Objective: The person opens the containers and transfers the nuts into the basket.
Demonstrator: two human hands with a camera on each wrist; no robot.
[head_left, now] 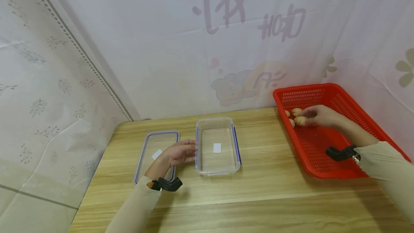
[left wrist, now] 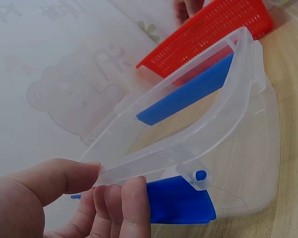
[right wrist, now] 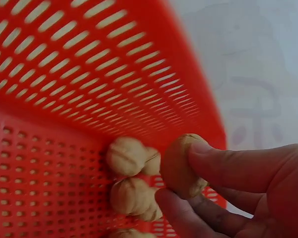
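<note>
My left hand is at the left wall of a clear plastic food container. In the left wrist view its thumb and fingers pinch the container's rim, beside a blue latch that hangs down. Over the red basket, my right hand holds a walnut between thumb and fingers. Several other walnuts lie below it, gathered against the basket's wall. The container holds nothing, and a white label shows on its bottom.
To the left of the container lies its clear lid with a blue seal, partly covered by my left hand and wrist. The wooden table meets a printed cloth at the back. More cloth hangs along the left side.
</note>
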